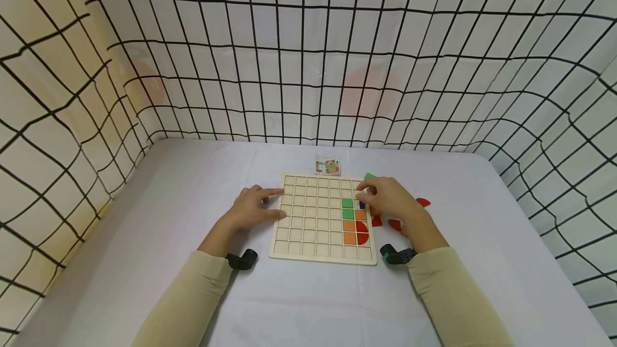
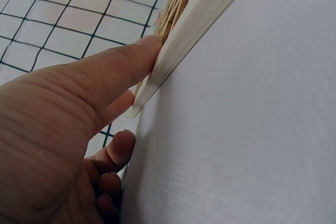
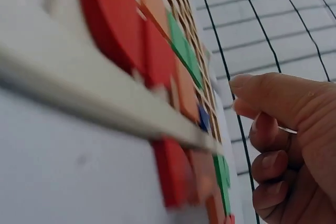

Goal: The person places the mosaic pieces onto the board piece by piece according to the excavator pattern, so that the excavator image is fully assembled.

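Observation:
A cream grid board lies on the table, with green squares, orange squares, red curved pieces and a small blue piece in its right-hand cells. At the board's left edge is my left hand; its thumb and index finger touch the rim, the other fingers bent. My right hand hovers over the upper right cells, near the blue piece. Its thumb and index tips are close together, and I see nothing between them.
Loose red pieces and a green piece lie right of the board, partly behind my right hand. A small printed pattern card sits beyond its far edge. Black wire mesh encloses the table's back and sides.

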